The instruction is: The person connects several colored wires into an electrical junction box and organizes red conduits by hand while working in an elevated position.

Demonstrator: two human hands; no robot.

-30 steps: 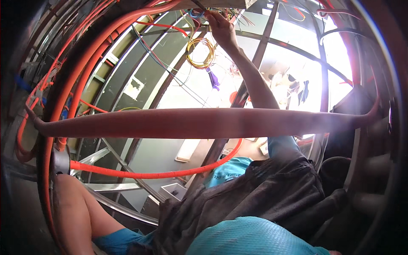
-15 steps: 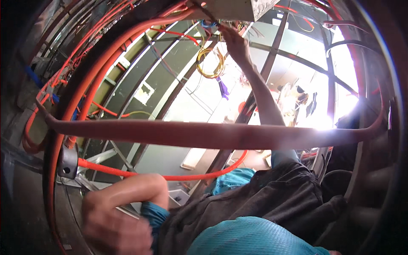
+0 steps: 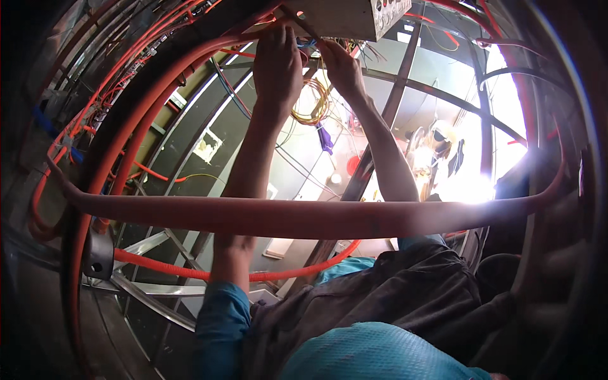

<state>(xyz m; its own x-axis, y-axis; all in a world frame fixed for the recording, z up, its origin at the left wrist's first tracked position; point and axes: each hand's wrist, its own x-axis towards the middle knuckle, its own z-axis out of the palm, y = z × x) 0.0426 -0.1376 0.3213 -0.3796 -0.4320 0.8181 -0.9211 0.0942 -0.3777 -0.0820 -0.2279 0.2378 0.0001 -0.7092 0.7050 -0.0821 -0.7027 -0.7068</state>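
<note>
The room is a cramped frame of metal studs (image 3: pixel 405 69), with dark panels (image 3: pixel 190 120) on the left and a bright, washed-out glare (image 3: pixel 472 190) on the right. Both bare hands are raised near the upper edge, just below a pale metal box (image 3: pixel 335 18). The right hand (image 3: pixel 341 66) has its fingers closed around the lower end of a thin dark strip (image 3: pixel 299 21), which runs up and leftward beside the box. The left hand (image 3: pixel 277 66) reaches up just left of it; its fingertips are hidden, so I cannot tell whether it grasps anything.

A coil of yellow wire (image 3: pixel 327 100) hangs under the hands, with a purple piece (image 3: pixel 325 139) just below. A broad reddish bar (image 3: pixel 272 216) crosses the whole foreground. Orange pipes (image 3: pixel 128 120) curve along the left side, and a red ribbed hose (image 3: pixel 164 267) sags below the bar, near silver metal rails (image 3: pixel 152 244).
</note>
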